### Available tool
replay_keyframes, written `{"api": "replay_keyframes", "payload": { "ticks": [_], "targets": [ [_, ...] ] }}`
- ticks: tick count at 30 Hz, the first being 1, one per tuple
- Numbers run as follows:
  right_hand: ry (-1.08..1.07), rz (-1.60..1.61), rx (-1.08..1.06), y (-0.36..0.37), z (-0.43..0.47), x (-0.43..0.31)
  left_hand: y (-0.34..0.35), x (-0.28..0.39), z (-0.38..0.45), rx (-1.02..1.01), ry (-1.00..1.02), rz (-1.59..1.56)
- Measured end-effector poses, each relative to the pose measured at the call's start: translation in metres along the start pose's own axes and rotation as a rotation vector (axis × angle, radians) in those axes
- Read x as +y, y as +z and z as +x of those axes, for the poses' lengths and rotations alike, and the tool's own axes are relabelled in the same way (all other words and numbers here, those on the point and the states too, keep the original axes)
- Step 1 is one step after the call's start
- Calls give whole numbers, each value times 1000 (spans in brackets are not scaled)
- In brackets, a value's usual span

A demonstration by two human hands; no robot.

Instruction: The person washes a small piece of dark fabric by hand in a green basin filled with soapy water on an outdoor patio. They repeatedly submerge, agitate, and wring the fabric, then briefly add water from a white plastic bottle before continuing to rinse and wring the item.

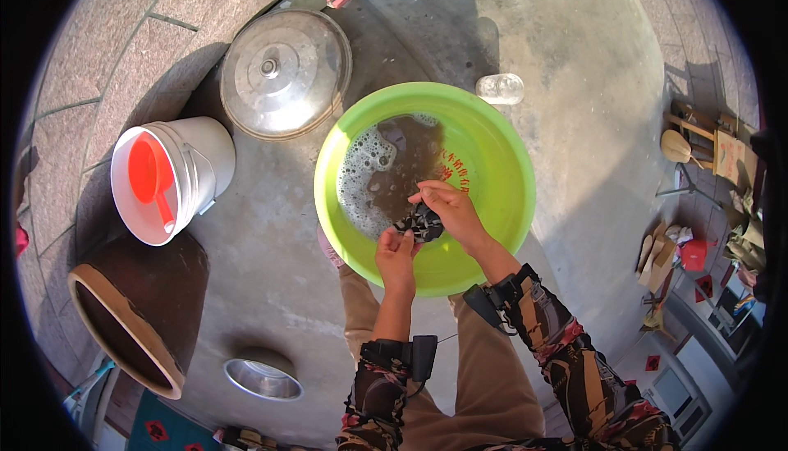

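Note:
A lime-green plastic basin point(502, 198) sits on the concrete before me, between my knees. It holds murky brown water point(400, 174) with white suds point(360, 189) along its left side, and red printed characters mark the inner wall. Over the near part of the basin, a small bunched dark patterned cloth point(426, 224) is between my hands. My left hand point(397, 260) pinches its lower left edge. Bent over the cloth's upper right side, my right hand point(455, 211) grips it with fingertips drawn together. What lies under the water is hidden.
Left of the basin are a metal lid point(286, 75), a white bucket point(212, 149) with a red dipper point(151, 171), a large brown jar point(160, 291) and a metal bowl point(265, 377). A glass jar point(500, 88) lies beyond the basin; cardboard boxes point(659, 260) stand far right.

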State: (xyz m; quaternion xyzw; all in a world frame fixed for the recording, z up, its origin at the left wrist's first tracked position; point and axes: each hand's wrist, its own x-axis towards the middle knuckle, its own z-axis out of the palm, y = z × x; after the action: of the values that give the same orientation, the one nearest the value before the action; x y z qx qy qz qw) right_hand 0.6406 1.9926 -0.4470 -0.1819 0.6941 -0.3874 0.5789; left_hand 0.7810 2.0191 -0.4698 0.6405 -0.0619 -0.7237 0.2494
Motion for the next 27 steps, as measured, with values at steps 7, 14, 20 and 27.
{"api": "replay_keyframes", "payload": {
  "ticks": [7, 14, 20, 27],
  "targets": [
    [-169, -118, 488, -31, 28, 2, -21, -2, 16, 226, 208, -25],
    [-414, -952, 507, -12, 46, 9, -22, -15, 37, 200, 198, 473],
    [-450, -1174, 212, 12, 54, 24, -24, -22, 51, 273, 223, 646],
    [-531, -1247, 320, 21, 47, 40, -20, -19, 50, 318, 209, 644]
  ]
}}
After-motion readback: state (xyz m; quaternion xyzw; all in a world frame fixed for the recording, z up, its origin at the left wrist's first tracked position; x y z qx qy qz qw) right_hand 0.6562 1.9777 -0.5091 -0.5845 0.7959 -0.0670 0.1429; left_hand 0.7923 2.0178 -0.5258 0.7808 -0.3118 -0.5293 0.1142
